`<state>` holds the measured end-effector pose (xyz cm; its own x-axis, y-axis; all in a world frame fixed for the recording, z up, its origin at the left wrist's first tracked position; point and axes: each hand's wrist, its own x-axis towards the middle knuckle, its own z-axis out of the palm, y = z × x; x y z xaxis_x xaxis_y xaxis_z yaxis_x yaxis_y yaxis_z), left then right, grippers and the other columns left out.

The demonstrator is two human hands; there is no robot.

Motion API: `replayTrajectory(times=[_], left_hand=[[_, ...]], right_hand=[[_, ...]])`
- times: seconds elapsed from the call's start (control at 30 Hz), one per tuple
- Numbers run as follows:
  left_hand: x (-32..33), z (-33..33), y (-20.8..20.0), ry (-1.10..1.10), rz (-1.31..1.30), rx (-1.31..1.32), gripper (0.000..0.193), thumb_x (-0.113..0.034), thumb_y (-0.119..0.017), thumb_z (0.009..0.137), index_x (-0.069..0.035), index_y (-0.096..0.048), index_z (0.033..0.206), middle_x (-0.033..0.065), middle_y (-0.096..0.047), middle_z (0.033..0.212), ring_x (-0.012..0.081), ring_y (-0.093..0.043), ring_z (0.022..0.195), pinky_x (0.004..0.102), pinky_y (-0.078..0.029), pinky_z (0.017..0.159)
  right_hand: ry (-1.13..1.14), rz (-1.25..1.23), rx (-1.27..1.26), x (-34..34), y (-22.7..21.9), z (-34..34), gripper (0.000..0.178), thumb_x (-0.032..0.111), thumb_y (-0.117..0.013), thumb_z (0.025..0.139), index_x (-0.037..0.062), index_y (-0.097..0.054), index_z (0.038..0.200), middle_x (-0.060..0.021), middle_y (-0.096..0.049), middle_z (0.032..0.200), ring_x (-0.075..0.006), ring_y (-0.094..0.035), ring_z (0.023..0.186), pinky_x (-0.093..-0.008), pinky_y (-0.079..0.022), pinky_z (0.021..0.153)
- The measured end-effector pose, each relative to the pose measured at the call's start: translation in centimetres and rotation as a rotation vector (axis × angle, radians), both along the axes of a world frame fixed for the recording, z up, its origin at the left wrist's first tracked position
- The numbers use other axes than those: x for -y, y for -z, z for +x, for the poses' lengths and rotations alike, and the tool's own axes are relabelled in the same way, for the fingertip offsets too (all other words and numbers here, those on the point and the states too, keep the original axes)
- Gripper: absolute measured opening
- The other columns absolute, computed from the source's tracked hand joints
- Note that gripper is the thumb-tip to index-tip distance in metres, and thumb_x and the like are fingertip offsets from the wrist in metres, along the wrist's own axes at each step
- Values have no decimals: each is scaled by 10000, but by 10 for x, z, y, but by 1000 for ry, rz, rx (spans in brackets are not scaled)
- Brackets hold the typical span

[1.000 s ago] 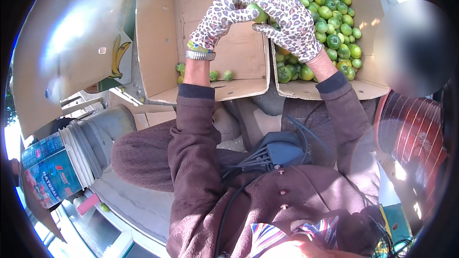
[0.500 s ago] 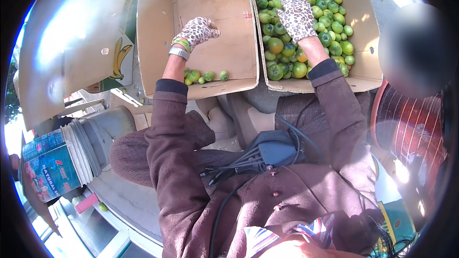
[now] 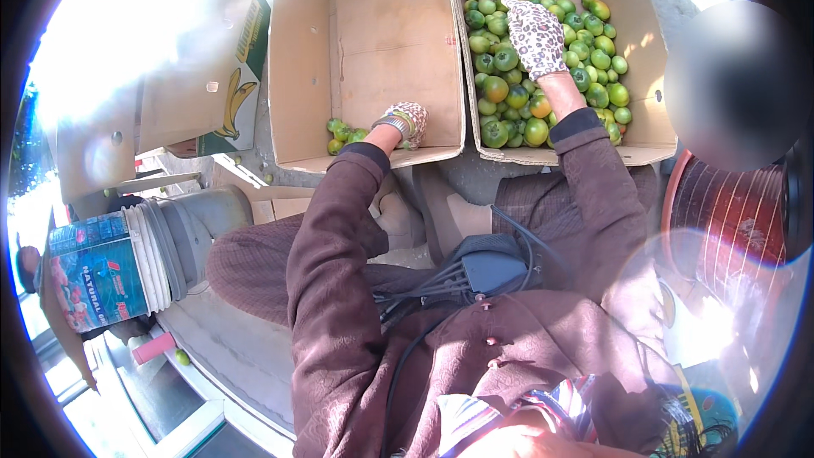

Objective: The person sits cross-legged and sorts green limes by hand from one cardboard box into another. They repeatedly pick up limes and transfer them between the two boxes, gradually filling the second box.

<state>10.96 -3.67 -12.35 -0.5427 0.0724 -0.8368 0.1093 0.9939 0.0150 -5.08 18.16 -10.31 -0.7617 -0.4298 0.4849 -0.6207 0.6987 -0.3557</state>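
My left hand [image 3: 409, 121], in a leopard-print glove, is down inside the near edge of the left cardboard box [image 3: 381, 34]. Its fingers curl inward and downward, and whatever they hold is hidden beneath them. Several small green tomatoes [image 3: 342, 132] lie in that box's near left corner, beside the hand. My right hand [image 3: 538, 38], gloved alike, bends its fingers over the far left of the pile of green tomatoes [image 3: 600, 59] in the right cardboard box [image 3: 649, 97]. Some of these tomatoes are turning orange. The right fingertips are partly hidden.
A grey device with cables [image 3: 492, 270] rests on my lap. To the left are a carton with a banana picture [image 3: 236, 106], a printed bucket [image 3: 102, 276] and a pink cylinder [image 3: 154, 348]. A red ribbed container [image 3: 721, 212] stands on the right.
My left hand has come nearer and to the right, from mid-box to the near edge. My right hand has stayed over the pile; its outstretched fingers have drawn in.
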Motion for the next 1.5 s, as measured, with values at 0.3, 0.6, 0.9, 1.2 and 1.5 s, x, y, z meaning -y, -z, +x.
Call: replayTrajectory(times=[0.3,0.6,0.9,1.2,1.5], left_hand=[[42,-22,-34,-1238,1082,-357,320,-155,-752,767,23,-664,1018,122,-704,884,191,-691,749,302,-542,681],[-16,-43,-114,-952,1329,-752,293,-118,-703,844,35,-649,1089,85,-692,957,135,-649,840,275,-529,773],[73,-33,-77,-453,101,-568,392,-289,-737,778,-57,-690,1091,135,-691,1068,261,-653,1013,354,-500,905],[61,12,-6,-136,-176,104,505,-331,-814,649,-92,-702,1080,140,-675,1122,320,-642,1055,433,-512,880],[45,14,0,32,-160,86,411,-316,-801,642,-101,-735,985,134,-700,1043,312,-670,987,436,-531,828]], right_hand=[[-141,-280,-190,8,-32,15,377,258,-612,871,104,-623,1214,-73,-675,1112,-265,-625,1000,-402,-490,886],[-355,-251,-201,29,-57,57,498,284,-709,789,156,-606,1259,-43,-643,909,-222,-597,857,-374,-489,777],[-46,67,-142,15,-8,15,415,116,-544,843,100,-555,1258,-105,-626,974,-279,-605,900,-419,-486,797],[-25,211,150,13,8,14,440,182,-537,898,86,-502,1326,-136,-620,1179,-295,-596,1055,-421,-473,895],[-44,56,139,7,15,8,405,79,-545,847,130,-593,1247,-130,-653,1107,-309,-617,1006,-419,-493,874]])
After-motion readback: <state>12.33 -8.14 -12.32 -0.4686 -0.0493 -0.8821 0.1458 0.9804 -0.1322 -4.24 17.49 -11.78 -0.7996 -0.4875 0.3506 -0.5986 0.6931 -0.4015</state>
